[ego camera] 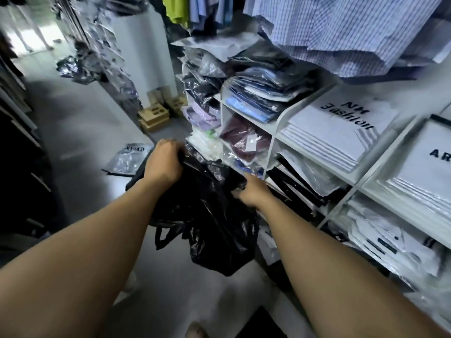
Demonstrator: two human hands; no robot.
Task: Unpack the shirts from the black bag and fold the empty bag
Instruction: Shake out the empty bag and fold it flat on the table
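Observation:
A crumpled black plastic bag (210, 215) hangs in front of me above the grey floor. My left hand (164, 162) grips its upper left edge with curled fingers. My right hand (252, 191) grips the bag's right edge, its fingers hidden in the black plastic. The bag sags below both hands, with a loop handle dangling at its lower left. Whether shirts lie inside is hidden. A packed shirt in clear wrap (128, 158) lies on the floor beyond my left hand.
A white cubby shelf (275, 132) full of wrapped shirts stands close on the right, with white printed bags (341, 128) stacked in it. Striped shirts (341, 32) hang above. Wooden blocks (153, 117) and more packed shirts (75, 68) sit further down the aisle.

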